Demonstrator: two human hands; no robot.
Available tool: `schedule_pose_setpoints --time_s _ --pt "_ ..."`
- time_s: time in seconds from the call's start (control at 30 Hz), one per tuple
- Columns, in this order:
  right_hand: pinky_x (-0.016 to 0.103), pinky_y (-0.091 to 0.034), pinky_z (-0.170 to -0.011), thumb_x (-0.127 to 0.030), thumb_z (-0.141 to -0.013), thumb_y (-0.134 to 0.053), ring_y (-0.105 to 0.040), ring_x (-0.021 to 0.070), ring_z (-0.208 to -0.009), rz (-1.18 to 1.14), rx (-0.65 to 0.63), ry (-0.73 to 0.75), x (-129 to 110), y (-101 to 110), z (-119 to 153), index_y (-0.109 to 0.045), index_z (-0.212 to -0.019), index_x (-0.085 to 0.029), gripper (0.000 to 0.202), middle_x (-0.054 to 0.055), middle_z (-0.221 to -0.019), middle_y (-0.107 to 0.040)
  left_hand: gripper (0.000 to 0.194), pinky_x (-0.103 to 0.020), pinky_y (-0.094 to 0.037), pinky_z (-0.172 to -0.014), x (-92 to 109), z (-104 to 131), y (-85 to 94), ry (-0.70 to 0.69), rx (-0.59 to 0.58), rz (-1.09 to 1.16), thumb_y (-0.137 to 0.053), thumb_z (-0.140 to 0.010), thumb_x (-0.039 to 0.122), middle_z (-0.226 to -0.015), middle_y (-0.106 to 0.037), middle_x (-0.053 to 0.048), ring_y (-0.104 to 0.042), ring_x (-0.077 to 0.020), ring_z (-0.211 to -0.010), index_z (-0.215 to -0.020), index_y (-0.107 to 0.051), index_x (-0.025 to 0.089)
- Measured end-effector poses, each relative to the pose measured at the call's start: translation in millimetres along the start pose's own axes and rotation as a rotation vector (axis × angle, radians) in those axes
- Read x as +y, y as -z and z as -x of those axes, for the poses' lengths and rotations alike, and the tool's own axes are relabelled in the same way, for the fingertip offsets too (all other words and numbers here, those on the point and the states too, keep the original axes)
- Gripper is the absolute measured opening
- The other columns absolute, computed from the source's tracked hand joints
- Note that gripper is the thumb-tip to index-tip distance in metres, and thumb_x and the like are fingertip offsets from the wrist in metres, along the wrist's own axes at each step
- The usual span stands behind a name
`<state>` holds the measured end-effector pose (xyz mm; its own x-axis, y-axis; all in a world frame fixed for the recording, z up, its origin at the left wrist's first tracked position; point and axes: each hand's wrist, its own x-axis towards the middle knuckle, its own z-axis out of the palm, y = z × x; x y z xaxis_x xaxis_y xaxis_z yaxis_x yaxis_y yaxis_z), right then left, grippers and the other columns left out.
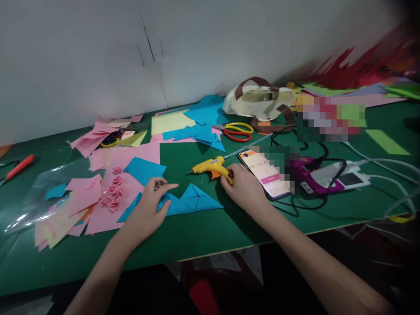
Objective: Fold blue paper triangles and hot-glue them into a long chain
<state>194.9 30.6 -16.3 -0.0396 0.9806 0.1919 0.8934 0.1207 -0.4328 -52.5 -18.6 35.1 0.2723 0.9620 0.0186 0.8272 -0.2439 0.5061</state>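
Note:
A yellow glue gun [209, 165] lies on the green table, its nozzle pointing left and a clear glue stick reaching out behind it. My right hand [241, 186] is closed around its handle. Just in front lies a folded blue paper piece [193, 201] with raised triangular points. Over its left end is my left hand [155, 201], thumb and index finger apart; the other fingers are curled, and nothing shows between them. Beside that hand is another blue sheet [144, 171]. Small pink paper roses [114, 192] rest on pink paper further left.
A lit phone [267, 175], a purple power strip [303, 177] and cables lie to the right. Behind are red-and-yellow scissors [236, 131] and a cream bag [262, 103]. Pink sheets [87, 192] and an orange-handled tool [20, 167] are at the left. The table's front edge [226, 254] is near.

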Motion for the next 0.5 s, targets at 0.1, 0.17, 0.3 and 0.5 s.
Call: schedule_pose_setpoints --time_s 0.1,0.17,0.3,0.5 --pt "0.028 -0.032 -0.049 -0.031 -0.080 -0.048 -0.055 0.0209 -0.064 -0.049 0.085 -0.079 -6 5 2 -0.050 -0.089 -0.017 0.017 0.008 -0.078 -0.059 0.029 -0.042 -0.035 -0.102 8 0 -10.9 -0.104 0.177 -0.057 -0.041 -0.090 0.021 -0.126 -0.038 -0.009 -0.037 -0.0230 -0.124 -0.116 -0.053 0.024" --pt "0.027 -0.029 -0.047 -0.033 -0.079 -0.048 -0.054 0.0204 -0.058 -0.095 0.138 -0.131 -8 10 3 -0.048 -0.092 -0.018 0.019 0.006 -0.073 -0.059 0.030 -0.040 -0.033 -0.104 15 1 -18.6 -0.157 0.129 -0.044 -0.038 -0.092 0.024 -0.135 -0.037 -0.009 -0.033 -0.0220 -0.129 -0.120 -0.050 0.023" --pt "0.027 -0.030 -0.046 -0.034 -0.080 -0.046 -0.055 0.0220 -0.058 -0.180 0.233 -0.178 -6 17 2 -0.044 -0.098 -0.018 0.025 0.007 -0.075 -0.060 0.045 -0.046 -0.024 -0.109 24 3 -34.4 -0.208 -0.161 -0.105 -0.034 -0.093 0.041 -0.150 -0.024 -0.006 -0.021 -0.0242 -0.137 -0.136 -0.034 0.027" --pt "0.030 -0.041 -0.052 -0.034 -0.082 -0.046 -0.061 0.0221 -0.065 -0.402 0.298 -0.173 7 23 -3 -0.040 -0.105 -0.020 0.028 0.009 -0.091 -0.063 0.067 -0.060 -0.008 -0.108 18 4 -49.9 -0.269 -0.334 -0.280 -0.032 -0.086 0.061 -0.151 -0.018 -0.004 -0.010 -0.0293 -0.139 -0.143 -0.018 0.030"
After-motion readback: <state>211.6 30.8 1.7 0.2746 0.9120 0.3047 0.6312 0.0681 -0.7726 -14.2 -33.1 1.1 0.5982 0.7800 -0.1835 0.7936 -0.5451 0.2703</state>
